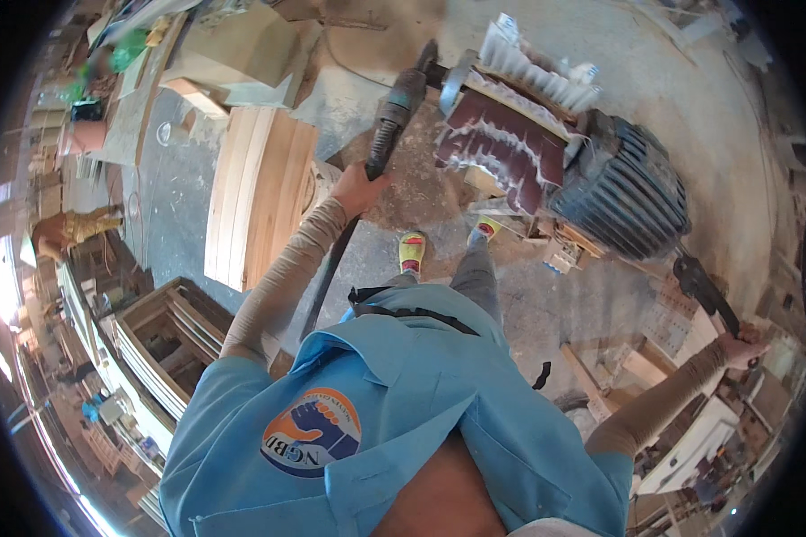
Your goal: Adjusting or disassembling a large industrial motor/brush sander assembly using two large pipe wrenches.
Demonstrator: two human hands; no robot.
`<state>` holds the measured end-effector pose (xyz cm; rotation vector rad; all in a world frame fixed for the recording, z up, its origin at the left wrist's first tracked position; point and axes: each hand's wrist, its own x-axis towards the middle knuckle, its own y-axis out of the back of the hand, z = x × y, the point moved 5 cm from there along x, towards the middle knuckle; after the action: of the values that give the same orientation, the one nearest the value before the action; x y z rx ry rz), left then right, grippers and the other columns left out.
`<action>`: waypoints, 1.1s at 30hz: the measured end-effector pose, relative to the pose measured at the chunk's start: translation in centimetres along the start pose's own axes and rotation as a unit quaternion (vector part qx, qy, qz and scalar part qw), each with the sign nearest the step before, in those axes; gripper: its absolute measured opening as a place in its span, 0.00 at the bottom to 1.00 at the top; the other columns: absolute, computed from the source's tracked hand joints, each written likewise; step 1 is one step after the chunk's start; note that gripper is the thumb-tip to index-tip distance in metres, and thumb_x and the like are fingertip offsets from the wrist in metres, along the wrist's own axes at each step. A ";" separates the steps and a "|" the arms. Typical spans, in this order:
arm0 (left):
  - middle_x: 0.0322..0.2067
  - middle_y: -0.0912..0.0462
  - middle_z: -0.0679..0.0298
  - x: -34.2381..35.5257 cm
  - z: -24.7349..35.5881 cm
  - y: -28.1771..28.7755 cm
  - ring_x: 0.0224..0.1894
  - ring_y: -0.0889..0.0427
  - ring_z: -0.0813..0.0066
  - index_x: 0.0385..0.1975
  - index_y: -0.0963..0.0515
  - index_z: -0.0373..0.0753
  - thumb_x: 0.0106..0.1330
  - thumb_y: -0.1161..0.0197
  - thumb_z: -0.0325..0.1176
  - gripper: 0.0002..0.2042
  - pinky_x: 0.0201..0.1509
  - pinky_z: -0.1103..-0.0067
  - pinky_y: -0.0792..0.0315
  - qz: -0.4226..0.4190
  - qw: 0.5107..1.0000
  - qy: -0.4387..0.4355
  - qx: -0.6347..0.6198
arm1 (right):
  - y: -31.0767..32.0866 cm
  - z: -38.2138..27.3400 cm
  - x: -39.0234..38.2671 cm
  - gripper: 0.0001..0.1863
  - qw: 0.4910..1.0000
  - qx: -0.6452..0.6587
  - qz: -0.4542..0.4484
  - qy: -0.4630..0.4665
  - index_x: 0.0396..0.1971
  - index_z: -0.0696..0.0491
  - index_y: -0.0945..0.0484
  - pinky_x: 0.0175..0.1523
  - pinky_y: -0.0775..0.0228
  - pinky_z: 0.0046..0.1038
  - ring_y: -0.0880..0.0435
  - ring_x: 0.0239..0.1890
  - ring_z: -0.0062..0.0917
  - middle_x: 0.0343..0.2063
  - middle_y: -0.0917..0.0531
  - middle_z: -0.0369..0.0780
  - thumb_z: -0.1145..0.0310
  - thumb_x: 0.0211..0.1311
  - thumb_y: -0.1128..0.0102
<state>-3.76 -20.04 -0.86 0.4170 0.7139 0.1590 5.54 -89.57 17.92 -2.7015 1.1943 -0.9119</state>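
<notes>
Left hand point(360, 190) clenched on black tubular handle point(390, 123) left of far bristle-and-flap roller point(509, 143), right hand point(741, 346) wrapped round black bar point(709, 292) at right, nearer than ribbed motor point(625, 190), stacked planks point(258, 192) at left.

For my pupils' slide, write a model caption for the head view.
Left hand and right hand grip long dark handles flanking a grey finned motor and white-bristled, brown-flapped roller.

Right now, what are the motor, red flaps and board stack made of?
Ribbed motor: probably metal, dull grey, with straight fins. Dark red flaps: perhaps abrasive cloth or paper, matt, thin with ragged, whitish edges. Board stack: looks like bare wood, pale tan in varied tones.
</notes>
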 end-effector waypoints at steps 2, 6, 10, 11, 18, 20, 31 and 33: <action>0.10 0.32 0.65 0.0 0.0 0.0 0.09 0.31 0.76 0.22 0.32 0.33 0.55 0.41 0.41 0.15 0.11 0.78 0.37 -0.005 1.000 -0.009 0.016 | -1.1 0.4 0.4 0.24 0.999 -0.006 -0.016 -0.035 0.08 0.49 0.47 0.23 0.48 0.27 0.44 0.13 0.20 0.09 0.44 0.32 0.60 0.59 0.47; 0.10 0.31 0.65 0.2 0.1 0.0 0.09 0.30 0.76 0.23 0.32 0.33 0.54 0.40 0.42 0.16 0.12 0.78 0.36 -0.003 0.999 -0.041 0.015 | -2.1 1.6 1.9 0.25 0.998 -0.034 -0.029 -0.048 0.08 0.48 0.46 0.23 0.47 0.27 0.43 0.14 0.21 0.09 0.43 0.32 0.58 0.60 0.49; 0.10 0.33 0.66 0.1 0.0 -0.1 0.07 0.33 0.78 0.23 0.33 0.34 0.56 0.41 0.40 0.14 0.09 0.78 0.38 0.002 0.999 -0.023 0.024 | -1.3 2.6 4.0 0.24 0.995 -0.046 -0.008 -0.093 0.09 0.49 0.45 0.23 0.46 0.27 0.41 0.14 0.21 0.09 0.42 0.32 0.59 0.60 0.48; 0.09 0.34 0.67 0.1 0.1 -0.2 0.06 0.35 0.80 0.23 0.34 0.36 0.57 0.41 0.38 0.13 0.07 0.80 0.41 0.005 0.999 -0.028 0.030 | -1.4 2.9 4.6 0.24 0.994 -0.055 -0.011 -0.091 0.09 0.49 0.44 0.23 0.45 0.27 0.40 0.14 0.21 0.10 0.41 0.32 0.59 0.60 0.48; 0.08 0.35 0.67 0.6 -0.6 -0.6 0.06 0.35 0.79 0.21 0.34 0.35 0.57 0.42 0.40 0.14 0.08 0.79 0.40 0.016 1.000 -0.004 0.027 | -2.5 7.0 9.0 0.21 0.983 -0.133 -0.018 -0.124 0.12 0.51 0.39 0.26 0.42 0.23 0.38 0.18 0.20 0.13 0.37 0.33 0.58 0.60 0.49; 0.08 0.34 0.67 0.9 -0.8 -0.5 0.06 0.34 0.79 0.23 0.33 0.35 0.57 0.42 0.40 0.14 0.09 0.79 0.39 0.022 0.999 -0.013 0.045 | -2.6 7.8 9.4 0.20 0.980 -0.115 -0.066 -0.149 0.13 0.51 0.38 0.27 0.42 0.23 0.37 0.19 0.20 0.14 0.36 0.33 0.57 0.61 0.49; 0.19 0.24 0.50 1.2 -1.1 0.3 0.25 0.21 0.57 0.35 0.28 0.33 0.52 0.42 0.41 0.17 0.31 0.68 0.30 0.048 0.993 -0.019 0.103 | -1.7 2.5 3.9 0.24 0.990 -0.012 -0.024 -0.137 0.10 0.45 0.50 0.22 0.56 0.22 0.51 0.13 0.18 0.10 0.48 0.30 0.60 0.63 0.53; 0.19 0.24 0.50 1.1 -1.0 0.1 0.25 0.21 0.57 0.35 0.27 0.33 0.52 0.42 0.41 0.17 0.31 0.68 0.30 0.041 0.995 -0.021 0.094 | -1.6 3.0 4.2 0.24 0.986 0.025 -0.079 -0.145 0.10 0.45 0.49 0.22 0.56 0.22 0.52 0.13 0.18 0.09 0.48 0.30 0.59 0.63 0.53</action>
<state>-3.61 -19.32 -2.12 0.6285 0.6727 0.1595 10.40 -91.87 17.99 -2.7947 0.8980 -0.5258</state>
